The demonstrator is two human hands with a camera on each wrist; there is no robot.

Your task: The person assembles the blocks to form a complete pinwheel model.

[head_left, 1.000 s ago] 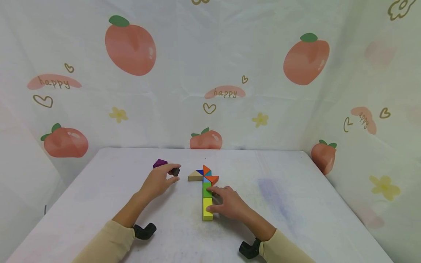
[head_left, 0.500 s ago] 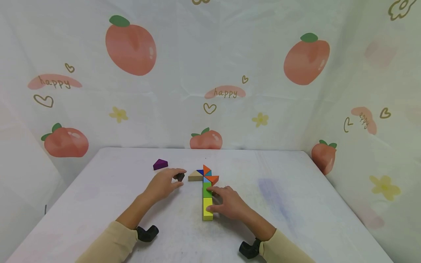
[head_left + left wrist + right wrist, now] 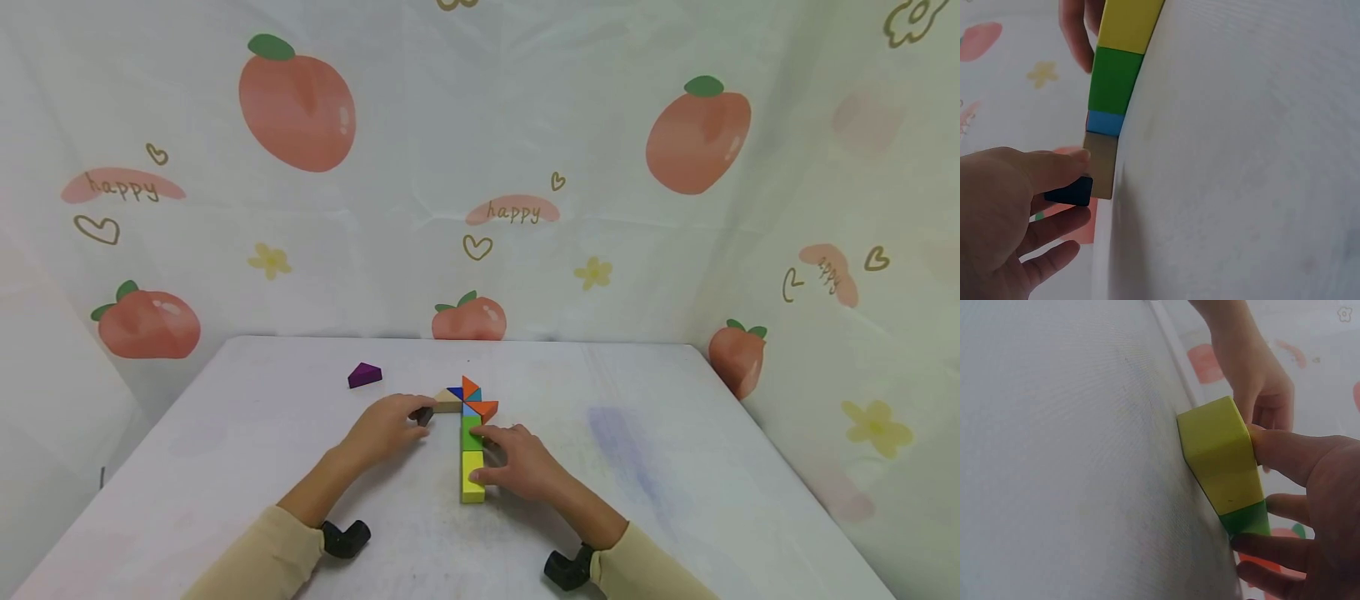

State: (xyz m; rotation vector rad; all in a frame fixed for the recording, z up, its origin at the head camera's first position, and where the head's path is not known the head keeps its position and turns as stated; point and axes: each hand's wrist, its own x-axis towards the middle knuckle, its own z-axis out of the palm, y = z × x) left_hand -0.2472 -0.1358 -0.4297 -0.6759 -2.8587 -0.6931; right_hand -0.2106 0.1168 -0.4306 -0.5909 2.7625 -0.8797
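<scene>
My left hand (image 3: pixel 381 429) pinches a small dark block (image 3: pixel 424 416) between thumb and fingers, right beside the tan triangular block (image 3: pixel 448 406). In the left wrist view that dark block (image 3: pixel 1072 192) overlaps the tan one's edge. My right hand (image 3: pixel 525 462) rests against a row of blocks, its thumb on the yellow block (image 3: pixel 472 492) and its fingertips at the green block (image 3: pixel 470 438). Beyond the green block, several small triangles form a pinwheel, among them an orange triangle (image 3: pixel 486 409), a blue triangle (image 3: pixel 456 391) and a light blue triangle (image 3: pixel 468 411).
A purple block (image 3: pixel 365 377) lies alone at the back left of the white table (image 3: pixel 645 383). Behind the table hangs a white curtain (image 3: pixel 397 233) printed with fruit. Both wrists carry black mounts, the left mount (image 3: pixel 347 539) near the table's front.
My left hand has moved right and slightly nearer with the dark block, from near the purple block to the tan triangle. My right hand has stayed in place on the row.
</scene>
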